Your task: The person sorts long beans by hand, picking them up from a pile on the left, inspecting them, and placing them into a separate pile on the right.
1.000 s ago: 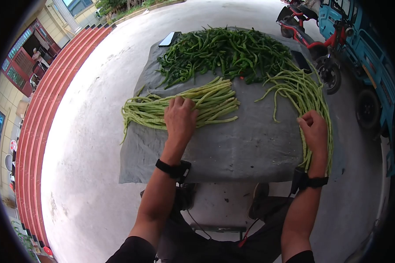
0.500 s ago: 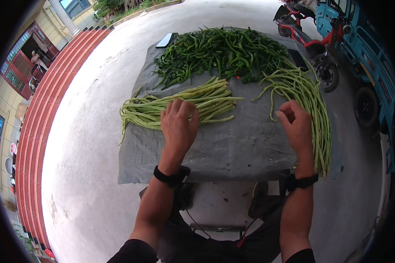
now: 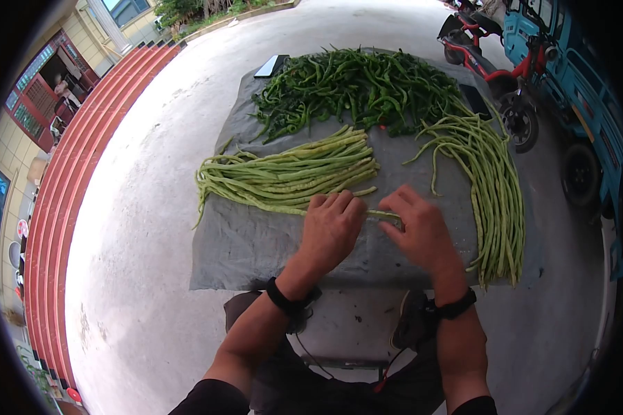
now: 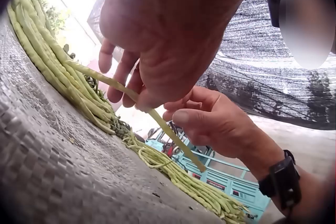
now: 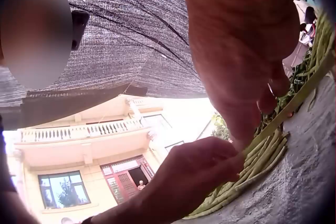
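Note:
A single yardlong bean [image 4: 176, 139] stretches between my hands above the cloth. My left hand [image 3: 333, 225] pinches it between thumb and fingers near the front of the left bundle of yardlong beans [image 3: 291, 171]. At its free end is my right hand [image 3: 422, 228], fingers loosely bent; in the left wrist view the bean runs past the right thumb [image 4: 181, 117]. In the right wrist view the left hand [image 5: 194, 174] grips the bean close below the right hand. Another pile of yardlong beans [image 3: 495, 200] lies along the cloth's right side.
A heap of green chilli peppers [image 3: 360, 86] covers the back of the grey cloth [image 3: 256, 249]. Phones lie at the back left [image 3: 270, 66] and back right [image 3: 474, 100]. Beyond the cloth stand a blue three-wheeler [image 3: 588, 104] and red steps [image 3: 97, 166].
My left hand has moved right and nearer from the left bundle, drawing one bean out. My right hand has left the right pile and come leftward to that bean's end.

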A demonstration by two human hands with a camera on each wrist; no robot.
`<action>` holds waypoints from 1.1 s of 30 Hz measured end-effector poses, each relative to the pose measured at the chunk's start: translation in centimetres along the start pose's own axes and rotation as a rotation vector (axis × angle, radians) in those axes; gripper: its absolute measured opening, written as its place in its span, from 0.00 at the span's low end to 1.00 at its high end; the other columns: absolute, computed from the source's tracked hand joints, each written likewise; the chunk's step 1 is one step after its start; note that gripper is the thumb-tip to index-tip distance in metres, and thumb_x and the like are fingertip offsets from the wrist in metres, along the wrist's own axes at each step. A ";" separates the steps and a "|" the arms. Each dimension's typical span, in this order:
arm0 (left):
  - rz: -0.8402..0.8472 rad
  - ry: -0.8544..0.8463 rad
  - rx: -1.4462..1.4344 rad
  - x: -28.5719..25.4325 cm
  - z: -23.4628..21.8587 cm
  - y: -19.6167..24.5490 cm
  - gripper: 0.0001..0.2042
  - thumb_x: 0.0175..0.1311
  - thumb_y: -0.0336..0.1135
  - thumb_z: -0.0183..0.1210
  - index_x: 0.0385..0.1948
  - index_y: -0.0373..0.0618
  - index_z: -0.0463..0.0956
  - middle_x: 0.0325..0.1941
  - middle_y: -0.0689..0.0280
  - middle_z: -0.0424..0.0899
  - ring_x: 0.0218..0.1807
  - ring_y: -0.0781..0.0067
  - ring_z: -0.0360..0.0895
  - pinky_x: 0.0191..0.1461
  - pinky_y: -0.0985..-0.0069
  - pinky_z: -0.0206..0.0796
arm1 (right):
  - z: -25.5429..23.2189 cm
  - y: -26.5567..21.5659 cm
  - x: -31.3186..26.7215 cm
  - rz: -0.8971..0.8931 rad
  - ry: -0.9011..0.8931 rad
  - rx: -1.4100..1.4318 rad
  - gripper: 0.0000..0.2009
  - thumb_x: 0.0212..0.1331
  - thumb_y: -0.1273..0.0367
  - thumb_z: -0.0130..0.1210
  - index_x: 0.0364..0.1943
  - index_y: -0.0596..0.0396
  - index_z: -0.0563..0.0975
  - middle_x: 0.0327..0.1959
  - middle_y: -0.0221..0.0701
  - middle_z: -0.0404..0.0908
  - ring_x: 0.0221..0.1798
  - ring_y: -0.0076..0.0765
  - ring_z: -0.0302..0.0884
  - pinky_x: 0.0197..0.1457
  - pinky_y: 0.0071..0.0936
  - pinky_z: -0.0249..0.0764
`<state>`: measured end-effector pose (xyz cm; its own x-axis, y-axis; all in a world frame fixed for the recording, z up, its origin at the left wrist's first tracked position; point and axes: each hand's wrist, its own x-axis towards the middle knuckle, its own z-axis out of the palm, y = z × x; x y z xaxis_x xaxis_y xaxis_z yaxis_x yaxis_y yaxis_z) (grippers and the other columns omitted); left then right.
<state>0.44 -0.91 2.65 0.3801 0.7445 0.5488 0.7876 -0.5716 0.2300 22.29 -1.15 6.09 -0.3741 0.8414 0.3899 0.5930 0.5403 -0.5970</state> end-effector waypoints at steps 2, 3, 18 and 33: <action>0.013 0.004 -0.012 -0.1 0.1 0.0 0.06 0.67 0.32 0.67 0.41 0.50 0.81 0.39 0.67 0.81 0.44 0.60 0.83 0.53 0.62 0.67 | 0.5 0.0 0.0 -0.017 -0.004 -0.026 0.15 0.59 0.73 0.72 0.48 0.52 0.80 0.47 0.38 0.81 0.47 0.59 0.84 0.49 0.51 0.81; 0.028 0.014 -0.022 0.0 0.1 0.0 0.06 0.67 0.32 0.67 0.42 0.50 0.81 0.39 0.67 0.81 0.44 0.60 0.83 0.53 0.62 0.67 | 0.7 -0.1 -0.1 -0.015 -0.004 -0.033 0.15 0.59 0.73 0.72 0.47 0.52 0.79 0.46 0.38 0.81 0.47 0.60 0.84 0.48 0.51 0.81; 0.045 0.160 -0.130 0.1 -0.1 1.8 0.11 0.65 0.32 0.71 0.46 0.48 0.82 0.44 0.64 0.83 0.50 0.59 0.82 0.53 0.62 0.72 | -0.7 2.1 -0.1 0.219 -0.111 0.122 0.09 0.61 0.74 0.69 0.41 0.60 0.80 0.34 0.43 0.85 0.37 0.53 0.85 0.42 0.43 0.78; -1.027 -0.356 -1.522 -2.2 4.0 1.5 0.23 0.86 0.44 0.56 0.70 0.35 0.73 0.62 0.55 0.87 0.58 0.65 0.89 0.53 0.72 0.79 | -5.2 6.7 -1.6 0.378 -0.204 0.258 0.06 0.63 0.75 0.68 0.40 0.61 0.83 0.32 0.28 0.84 0.35 0.22 0.81 0.41 0.27 0.78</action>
<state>2.75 -1.98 -1.42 0.3274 0.8664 -0.3771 -0.2311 0.4604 0.8571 30.62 1.07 5.09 -0.3140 0.9493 -0.0163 0.5281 0.1603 -0.8339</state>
